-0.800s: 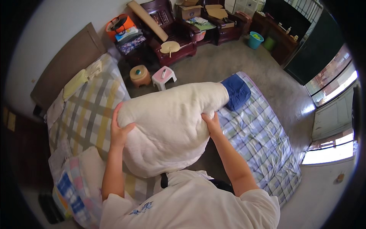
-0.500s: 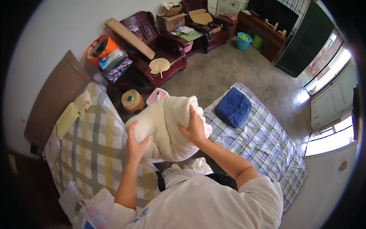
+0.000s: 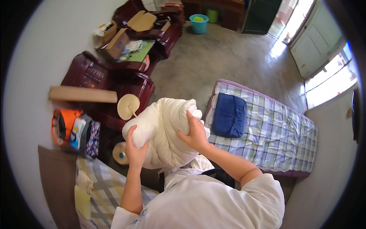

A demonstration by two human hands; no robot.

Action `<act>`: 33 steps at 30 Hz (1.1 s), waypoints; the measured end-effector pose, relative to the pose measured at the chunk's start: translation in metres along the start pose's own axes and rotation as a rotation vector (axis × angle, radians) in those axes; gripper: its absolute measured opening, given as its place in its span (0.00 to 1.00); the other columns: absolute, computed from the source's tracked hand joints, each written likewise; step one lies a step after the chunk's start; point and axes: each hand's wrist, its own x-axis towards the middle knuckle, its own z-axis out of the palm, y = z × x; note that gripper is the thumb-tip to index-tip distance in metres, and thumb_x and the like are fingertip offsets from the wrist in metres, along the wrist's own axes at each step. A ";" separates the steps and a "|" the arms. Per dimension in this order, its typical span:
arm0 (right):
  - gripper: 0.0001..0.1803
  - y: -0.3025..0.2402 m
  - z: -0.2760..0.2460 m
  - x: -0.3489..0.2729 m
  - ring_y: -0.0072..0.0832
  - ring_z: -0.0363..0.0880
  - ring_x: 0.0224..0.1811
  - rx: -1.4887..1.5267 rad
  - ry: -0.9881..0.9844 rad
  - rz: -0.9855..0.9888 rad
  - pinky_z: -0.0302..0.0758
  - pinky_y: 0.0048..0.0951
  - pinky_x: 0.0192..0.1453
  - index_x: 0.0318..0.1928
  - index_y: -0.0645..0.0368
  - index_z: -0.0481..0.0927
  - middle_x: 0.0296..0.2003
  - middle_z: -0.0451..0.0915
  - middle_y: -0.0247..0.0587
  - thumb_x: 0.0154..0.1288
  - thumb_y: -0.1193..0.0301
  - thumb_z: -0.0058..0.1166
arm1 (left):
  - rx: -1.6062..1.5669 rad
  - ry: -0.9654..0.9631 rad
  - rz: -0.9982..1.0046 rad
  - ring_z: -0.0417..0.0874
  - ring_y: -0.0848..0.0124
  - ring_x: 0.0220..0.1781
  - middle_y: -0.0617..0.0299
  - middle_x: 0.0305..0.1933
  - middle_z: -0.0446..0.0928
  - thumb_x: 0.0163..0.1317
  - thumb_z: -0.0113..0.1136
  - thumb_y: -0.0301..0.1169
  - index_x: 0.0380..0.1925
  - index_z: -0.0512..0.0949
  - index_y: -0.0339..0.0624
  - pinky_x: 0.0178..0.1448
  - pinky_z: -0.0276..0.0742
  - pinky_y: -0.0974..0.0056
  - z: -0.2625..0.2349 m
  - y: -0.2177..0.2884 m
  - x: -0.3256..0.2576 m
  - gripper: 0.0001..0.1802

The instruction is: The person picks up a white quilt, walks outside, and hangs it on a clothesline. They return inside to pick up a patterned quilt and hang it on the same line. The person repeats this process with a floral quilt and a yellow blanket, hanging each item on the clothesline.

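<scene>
A thick cream quilt (image 3: 166, 128), folded into a bulky bundle, is held up in front of my body between both hands. My left hand (image 3: 136, 150) presses on its left end, thumb and fingers spread over the fabric. On the right end, my right hand (image 3: 195, 133) grips the folded layers. The quilt hides most of my fingertips. Just to its right, a navy blue folded cloth bundle (image 3: 230, 115) lies on the far left part of a bed with a checked sheet (image 3: 274, 131).
Another checked bed (image 3: 110, 183) with a brown headboard (image 3: 57, 187) stands at lower left. Beyond it are an orange bag (image 3: 65, 122), a long cardboard piece (image 3: 84, 94), a hand fan (image 3: 128, 106), dark red wooden chairs (image 3: 84, 70) and a round stool-like container (image 3: 119, 152). A turquoise bucket (image 3: 199, 26) stands farther off.
My view has turned to the right, so the room's furniture has swung leftward and the right-hand bed lies more level. Both hands keep hold of the quilt, in nearly the same position before me.
</scene>
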 end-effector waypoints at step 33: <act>0.44 0.393 -0.339 0.544 0.57 0.79 0.53 -0.285 0.817 0.752 0.71 0.47 0.60 0.76 0.43 0.55 0.51 0.78 0.64 0.62 0.64 0.62 | -0.413 -0.956 0.422 0.78 0.61 0.61 0.55 0.58 0.78 0.49 0.66 0.20 0.58 0.74 0.43 0.66 0.70 0.61 0.683 0.228 0.705 0.31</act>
